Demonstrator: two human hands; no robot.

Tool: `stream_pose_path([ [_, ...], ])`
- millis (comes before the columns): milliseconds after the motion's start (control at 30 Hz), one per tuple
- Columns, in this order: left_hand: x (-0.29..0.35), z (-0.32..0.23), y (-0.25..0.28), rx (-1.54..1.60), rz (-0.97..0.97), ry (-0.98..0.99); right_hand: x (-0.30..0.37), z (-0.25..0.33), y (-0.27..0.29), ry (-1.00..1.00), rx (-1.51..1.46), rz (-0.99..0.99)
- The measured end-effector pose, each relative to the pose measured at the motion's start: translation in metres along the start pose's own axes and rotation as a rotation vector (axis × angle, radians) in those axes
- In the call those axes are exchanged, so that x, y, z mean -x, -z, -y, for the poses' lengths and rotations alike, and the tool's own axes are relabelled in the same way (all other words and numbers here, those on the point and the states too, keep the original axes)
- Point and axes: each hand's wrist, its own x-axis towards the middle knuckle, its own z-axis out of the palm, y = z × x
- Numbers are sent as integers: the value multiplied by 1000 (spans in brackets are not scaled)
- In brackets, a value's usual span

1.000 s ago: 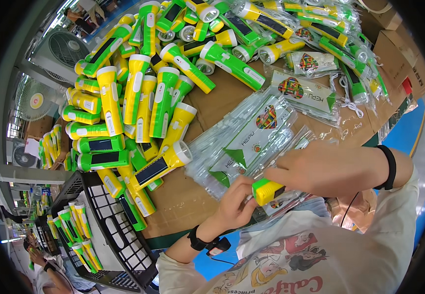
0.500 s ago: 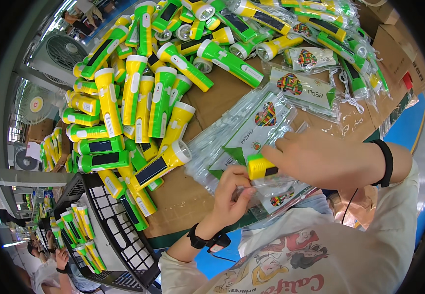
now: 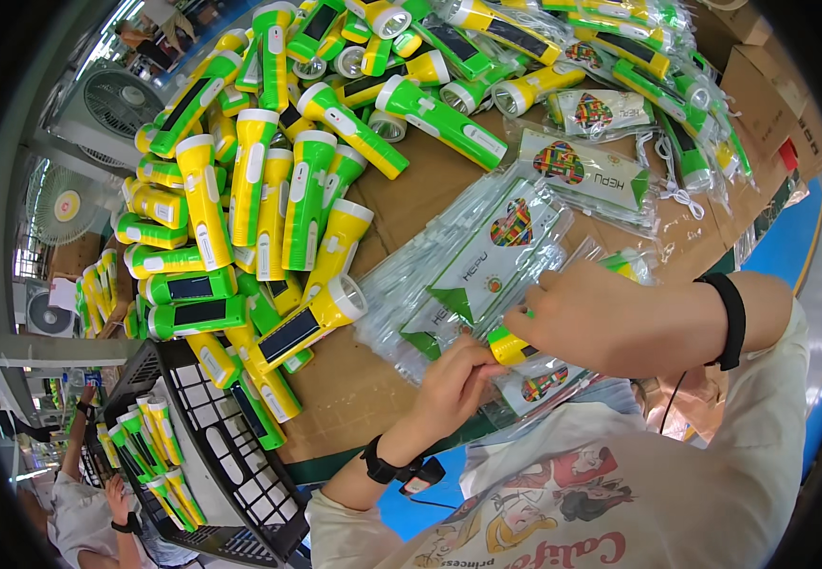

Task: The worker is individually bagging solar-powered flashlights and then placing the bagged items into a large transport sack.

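Note:
A yellow and green flashlight (image 3: 509, 347) lies slantwise under my right hand (image 3: 582, 318), which is closed around its middle. Its tail end pokes out on the left, while green and yellow show past my knuckles in clear plastic. Close by that tail end, my left hand (image 3: 456, 381) is pinched on the edge of a clear plastic bag; its fingertips are partly hidden. Beneath both hands spreads a stack of clear bags (image 3: 411, 294) with printed white and green cards (image 3: 489, 254) inside.
Loose flashlights (image 3: 307, 199) are heaped on the cardboard-covered table (image 3: 335, 403) at left and back. Bagged flashlights (image 3: 653, 85) with white cords lie at far right. A black crate (image 3: 240, 446) with flashlights stands lower left, near another person's hand (image 3: 119, 498). Cardboard boxes (image 3: 771, 100) stand right.
My right hand and the flashlight have moved slightly down and left, and the flashlight's far end now shows. My left fingers have drawn together at the bag's edge. Another person's raised arm appears at left.

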Motion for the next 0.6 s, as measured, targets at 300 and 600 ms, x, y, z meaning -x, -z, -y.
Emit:
stream_pose_path([
  [300, 0, -4, 8, -89, -134, -213, -22, -6, -11, 215, 19, 219],
  [600, -1, 14, 5, 275, -563, 186, -7, -67, -8, -302, -105, -410],
])
